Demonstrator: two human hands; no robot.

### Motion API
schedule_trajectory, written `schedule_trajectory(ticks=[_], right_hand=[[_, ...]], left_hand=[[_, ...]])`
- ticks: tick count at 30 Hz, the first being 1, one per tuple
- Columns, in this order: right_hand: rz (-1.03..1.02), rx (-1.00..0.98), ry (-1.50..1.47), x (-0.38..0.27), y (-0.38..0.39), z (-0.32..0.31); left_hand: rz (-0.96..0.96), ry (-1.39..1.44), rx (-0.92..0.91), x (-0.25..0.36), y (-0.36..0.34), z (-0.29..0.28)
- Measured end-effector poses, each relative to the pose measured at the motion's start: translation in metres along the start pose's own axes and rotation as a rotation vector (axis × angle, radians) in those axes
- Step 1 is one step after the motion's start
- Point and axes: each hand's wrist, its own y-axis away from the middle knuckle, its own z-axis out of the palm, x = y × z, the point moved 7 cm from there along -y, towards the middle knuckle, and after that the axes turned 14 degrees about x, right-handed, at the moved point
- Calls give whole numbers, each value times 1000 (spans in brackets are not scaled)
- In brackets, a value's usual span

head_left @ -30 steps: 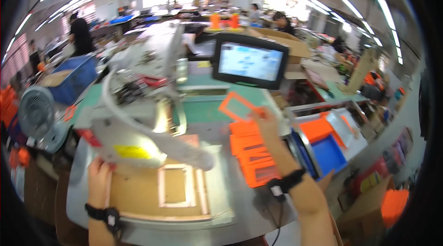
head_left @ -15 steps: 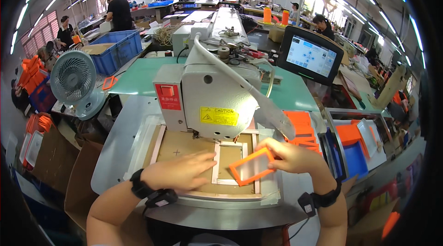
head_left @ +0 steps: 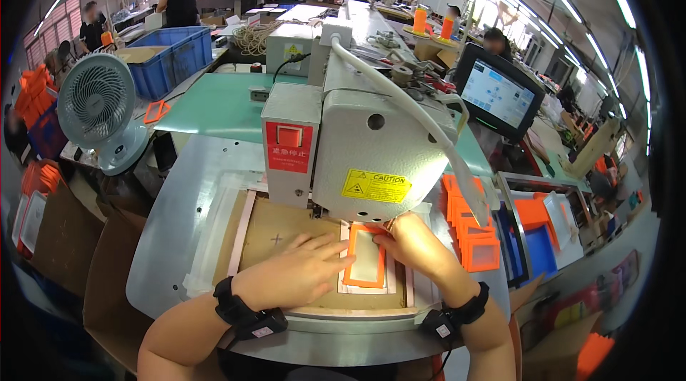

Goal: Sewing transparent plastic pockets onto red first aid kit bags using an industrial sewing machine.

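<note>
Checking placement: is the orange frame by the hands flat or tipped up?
Flat, it appears: the orange frame lies aligned with the white strips beside it on the brown board.

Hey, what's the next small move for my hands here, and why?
Probably a gentle nudge to square the orange frame with the pale border beneath. It lies flat but looks slightly askew, with pale strip showing on its right and below. The left hand has fingertips at its left edge, and the right hand is at its upper right.
</note>
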Motion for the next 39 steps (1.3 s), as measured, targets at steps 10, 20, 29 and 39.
schedule_trajectory(ticks=[10,20,29,39], right_hand=[[-42,-104,122,-4,7,8],[-97,-14,145,1,-5,-16],[143,-122,222,22,19,-11],[-55,-340,361,-18,19,-22]], left_hand=[[9,-62,41,14,-5,-8],[-90,-92,76,11,-22,-6],[-67,-148,89,9,-22,-4],[48,-96,39,18,-15,-4]])
